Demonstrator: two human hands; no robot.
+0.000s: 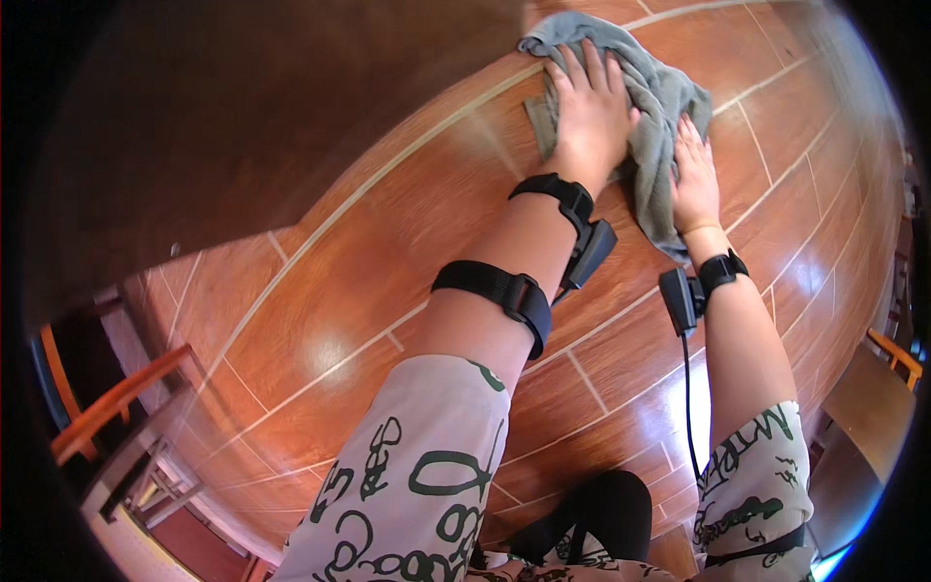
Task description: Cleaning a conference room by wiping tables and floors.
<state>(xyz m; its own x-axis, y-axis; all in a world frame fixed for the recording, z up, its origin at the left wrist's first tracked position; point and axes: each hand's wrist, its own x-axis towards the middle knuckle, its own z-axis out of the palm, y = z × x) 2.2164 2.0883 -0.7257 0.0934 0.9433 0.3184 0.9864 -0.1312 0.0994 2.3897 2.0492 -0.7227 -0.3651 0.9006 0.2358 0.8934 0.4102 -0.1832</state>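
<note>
A crumpled grey-blue cloth point(654, 80) lies in folds on a floor of wood-look tiles point(407, 240) with pale joints. My left hand point(593, 120) rests flat on top of it, palm down and fingers spread. Along the cloth's right edge lies my right hand point(697, 171), fingers stretched out and touching the folds. Neither hand is curled around the cloth. Part of the cloth trails down between my two wrists.
A large dark brown furniture surface point(240, 109) overhangs the floor at upper left. Wooden chair parts point(131, 400) stand at lower left, and a brown chair point(865, 400) at the right rim. Black straps hold small devices point(680, 302) on my forearms; a cable hangs from the right one.
</note>
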